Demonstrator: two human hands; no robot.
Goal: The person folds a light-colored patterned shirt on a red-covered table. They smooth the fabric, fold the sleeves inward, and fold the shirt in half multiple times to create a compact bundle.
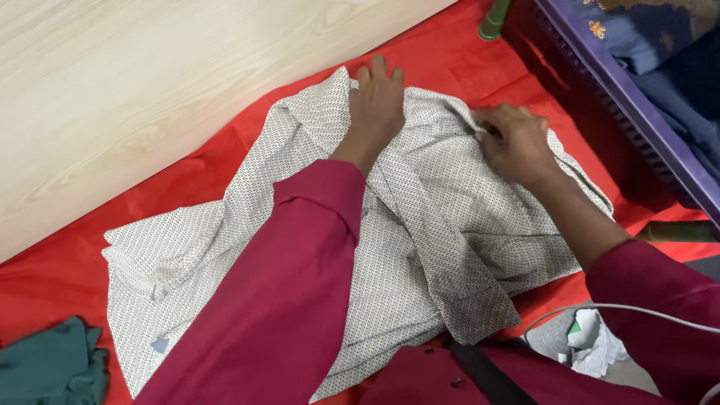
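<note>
Left hand [377, 105] presses flat, fingers extended, anchoring the patterned shirt [420, 255] while right hand [514, 142] pinches its collar fabric.

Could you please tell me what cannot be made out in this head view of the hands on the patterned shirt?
- Middle of the white patterned shirt: covered by the maroon sleeve of the left hand.
- What the right hand pinches: its fingertips curl over the cloth.
- Green garment: cut off by the bottom-left edge.
- Purple crate and its dark clothes: cut off by the right edge.
</note>
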